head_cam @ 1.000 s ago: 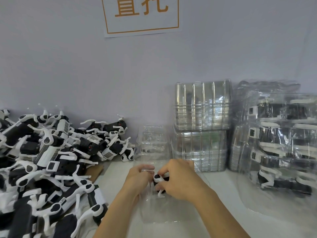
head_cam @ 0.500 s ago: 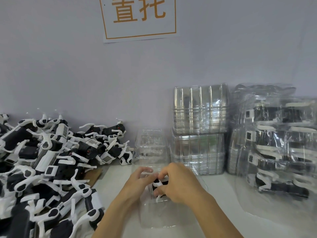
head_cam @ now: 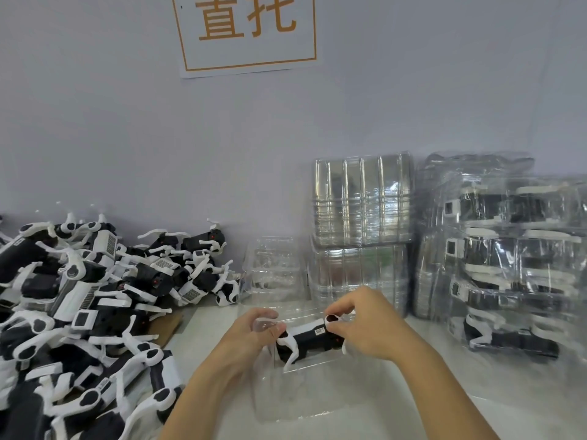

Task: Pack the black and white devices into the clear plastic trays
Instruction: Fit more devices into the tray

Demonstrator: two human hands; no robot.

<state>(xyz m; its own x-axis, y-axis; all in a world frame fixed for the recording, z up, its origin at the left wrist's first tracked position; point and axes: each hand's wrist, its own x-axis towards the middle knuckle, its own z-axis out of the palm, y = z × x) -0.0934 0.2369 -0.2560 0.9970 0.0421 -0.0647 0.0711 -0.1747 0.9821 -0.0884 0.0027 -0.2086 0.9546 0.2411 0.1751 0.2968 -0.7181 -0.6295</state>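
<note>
Both hands grip one device (head_cam: 313,339) lying across the clear tray (head_cam: 305,398) on the table (head_cam: 524,404): left hand (head_cam: 251,333) pinches its left end, right hand (head_cam: 365,325) its right.

A white paper sign (head_cam: 249,33) on the wall bears two large orange characters, "置托", inside an orange border.
</note>
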